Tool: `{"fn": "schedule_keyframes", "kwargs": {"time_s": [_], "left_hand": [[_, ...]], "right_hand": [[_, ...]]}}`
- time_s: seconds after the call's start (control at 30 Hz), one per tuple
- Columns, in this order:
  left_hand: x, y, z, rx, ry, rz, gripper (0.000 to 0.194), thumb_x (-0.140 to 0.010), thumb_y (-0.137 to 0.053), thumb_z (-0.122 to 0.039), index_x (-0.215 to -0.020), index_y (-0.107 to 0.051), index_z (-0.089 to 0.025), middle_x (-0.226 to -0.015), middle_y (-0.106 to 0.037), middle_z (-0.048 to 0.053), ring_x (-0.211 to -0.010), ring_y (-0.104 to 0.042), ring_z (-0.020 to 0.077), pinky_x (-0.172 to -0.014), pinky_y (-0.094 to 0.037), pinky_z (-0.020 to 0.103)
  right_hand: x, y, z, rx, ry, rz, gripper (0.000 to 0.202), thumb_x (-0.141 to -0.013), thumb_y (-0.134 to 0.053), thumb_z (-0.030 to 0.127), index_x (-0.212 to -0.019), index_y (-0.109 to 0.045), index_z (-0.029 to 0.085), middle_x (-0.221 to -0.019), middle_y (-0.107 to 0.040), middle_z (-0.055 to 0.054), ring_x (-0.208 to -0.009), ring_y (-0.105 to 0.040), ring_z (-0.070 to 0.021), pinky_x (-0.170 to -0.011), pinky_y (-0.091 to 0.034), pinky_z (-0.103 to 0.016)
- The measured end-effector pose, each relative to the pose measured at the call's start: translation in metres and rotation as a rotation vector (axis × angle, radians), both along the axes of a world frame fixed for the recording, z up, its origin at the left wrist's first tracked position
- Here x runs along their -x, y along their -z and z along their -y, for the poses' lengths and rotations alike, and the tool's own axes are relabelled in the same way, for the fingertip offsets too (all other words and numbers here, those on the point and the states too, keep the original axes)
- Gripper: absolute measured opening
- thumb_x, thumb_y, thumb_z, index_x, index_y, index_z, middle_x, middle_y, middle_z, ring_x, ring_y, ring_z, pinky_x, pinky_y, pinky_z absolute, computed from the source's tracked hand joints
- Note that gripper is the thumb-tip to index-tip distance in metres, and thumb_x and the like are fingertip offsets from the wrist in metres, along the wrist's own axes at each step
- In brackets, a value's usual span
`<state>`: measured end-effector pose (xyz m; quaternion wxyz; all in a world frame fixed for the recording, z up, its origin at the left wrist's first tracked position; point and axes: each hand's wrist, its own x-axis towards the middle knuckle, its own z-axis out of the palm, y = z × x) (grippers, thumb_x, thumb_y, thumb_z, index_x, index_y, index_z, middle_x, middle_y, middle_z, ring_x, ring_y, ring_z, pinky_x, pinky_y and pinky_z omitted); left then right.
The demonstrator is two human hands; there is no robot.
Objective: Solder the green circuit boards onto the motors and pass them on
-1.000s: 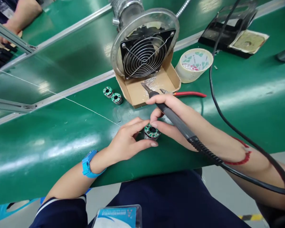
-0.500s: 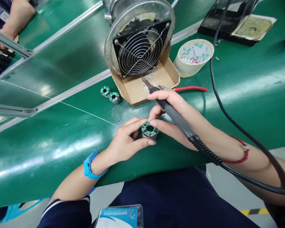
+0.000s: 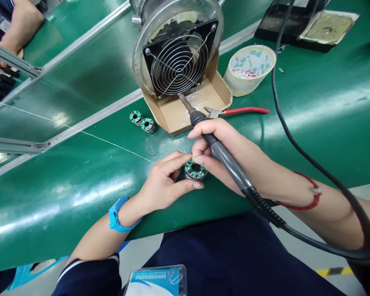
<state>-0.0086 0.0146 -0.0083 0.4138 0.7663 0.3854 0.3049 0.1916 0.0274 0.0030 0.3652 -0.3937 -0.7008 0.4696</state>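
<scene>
A small round motor (image 3: 196,169) with a green circuit board on top stands on the green bench. My left hand (image 3: 166,181) grips it from the left between thumb and fingers. The soldering iron (image 3: 231,159) lies in my right hand (image 3: 218,144), its tip pointing up and left over the cardboard tray. My right thumb and a finger meet at the board's upper edge; whatever they pinch is too small to tell. A thin white wire (image 3: 111,142) runs from the left to my left hand.
Two similar motors (image 3: 142,121) stand left of the cardboard tray (image 3: 214,96), with a fan (image 3: 179,68) behind it. Red-handled cutters (image 3: 246,110), a tape roll (image 3: 248,72) and a sponge holder (image 3: 327,28) are at the right. Another person's arm (image 3: 24,24) shows top left.
My right hand has shifted slightly, and the iron's tip has moved left and up. More of the cutters now shows. The camera view has moved a little.
</scene>
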Motion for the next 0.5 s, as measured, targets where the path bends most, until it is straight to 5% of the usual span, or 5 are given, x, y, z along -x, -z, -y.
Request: {"fn": "schedule_keyframes", "kwargs": {"time_s": [0.4,0.5], "left_hand": [[0.0012,0.0040,0.0023,0.173,-0.006,0.018,0.051,-0.081,-0.074,-0.055,-0.119,-0.072,-0.021,-0.076,-0.056,0.000,-0.065,-0.043,0.0102,-0.056,-0.036,0.023],[0.0016,0.0065,0.0023,0.192,-0.003,0.025,0.049,-0.081,-0.076,-0.052,-0.120,-0.070,-0.023,-0.095,-0.064,0.004,-0.068,-0.046,0.0104,-0.055,-0.036,0.022]], "right_hand": [[0.0011,-0.0008,0.0022,0.022,0.002,-0.011,0.034,-0.088,-0.055,0.017,-0.119,-0.047,0.027,-0.081,-0.058,0.004,-0.064,-0.058,-0.0086,-0.058,-0.049,-0.022],[0.0019,0.0017,0.0022,0.052,-0.001,-0.056,0.037,-0.087,-0.056,0.017,-0.122,-0.046,0.026,-0.080,-0.058,0.004,-0.064,-0.058,-0.0091,-0.058,-0.050,-0.023]]}}
